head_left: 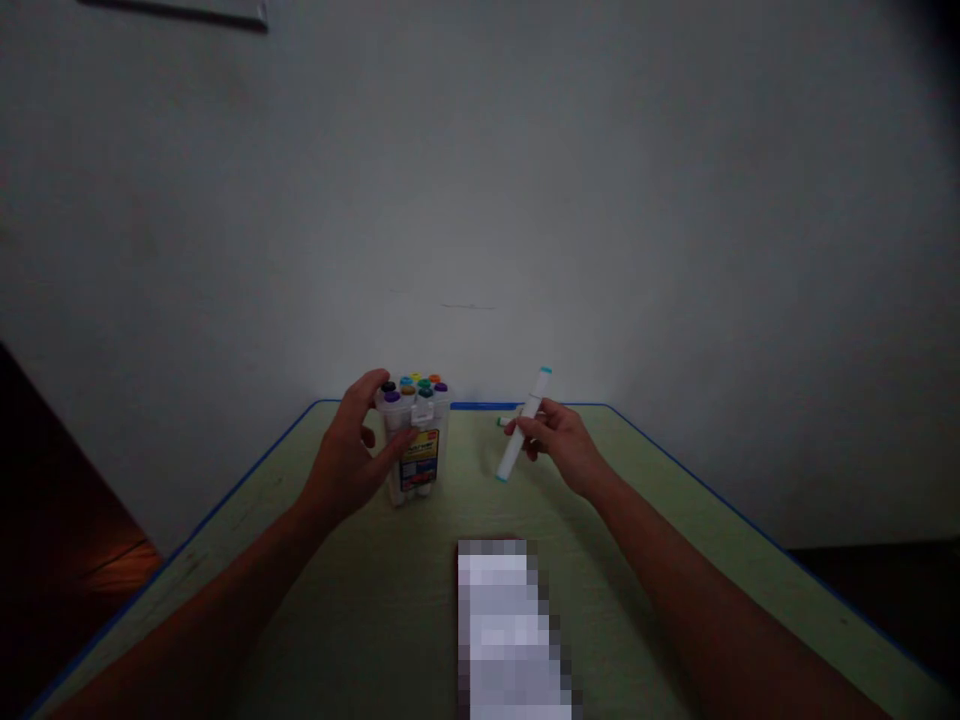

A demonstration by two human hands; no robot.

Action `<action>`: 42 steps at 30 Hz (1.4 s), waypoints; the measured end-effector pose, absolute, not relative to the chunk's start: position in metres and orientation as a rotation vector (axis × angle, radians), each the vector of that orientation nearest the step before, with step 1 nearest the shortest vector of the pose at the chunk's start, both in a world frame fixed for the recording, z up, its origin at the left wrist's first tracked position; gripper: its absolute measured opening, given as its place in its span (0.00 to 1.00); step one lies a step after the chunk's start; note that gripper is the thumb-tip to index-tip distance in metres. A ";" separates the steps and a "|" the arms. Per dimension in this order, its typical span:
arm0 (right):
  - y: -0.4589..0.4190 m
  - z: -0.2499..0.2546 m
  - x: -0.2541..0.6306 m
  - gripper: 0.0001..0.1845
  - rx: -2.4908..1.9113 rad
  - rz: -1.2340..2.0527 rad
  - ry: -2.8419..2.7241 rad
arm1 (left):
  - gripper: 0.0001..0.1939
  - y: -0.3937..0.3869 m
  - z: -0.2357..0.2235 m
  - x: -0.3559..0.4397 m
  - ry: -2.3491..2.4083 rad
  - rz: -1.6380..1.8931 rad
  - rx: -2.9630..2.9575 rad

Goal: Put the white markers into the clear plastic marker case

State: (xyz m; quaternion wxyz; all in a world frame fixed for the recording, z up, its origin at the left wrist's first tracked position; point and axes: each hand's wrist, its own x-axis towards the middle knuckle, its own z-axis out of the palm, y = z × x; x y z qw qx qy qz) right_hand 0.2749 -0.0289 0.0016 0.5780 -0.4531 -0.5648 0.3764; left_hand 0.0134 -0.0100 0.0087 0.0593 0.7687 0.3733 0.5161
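Several markers in plastic case, left hand gripping it; two left out: turquoise-capped marker pinched by right hand, green-capped marker behind.

Looking dim overall, brightening mildly on the wall at twelve o'clock. Darkening almost to black at two, glowing faint orange at eight. Casting a soft shadow on the table at five, breaking into coarse pixel blocks at six. Blurring small print on the label at seven.

Label on marker case, print too blurred to read
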 end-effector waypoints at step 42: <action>-0.028 0.005 0.279 0.02 -1.309 0.825 -1.299 | 0.34 -0.005 0.005 0.013 1.126 1.581 2.309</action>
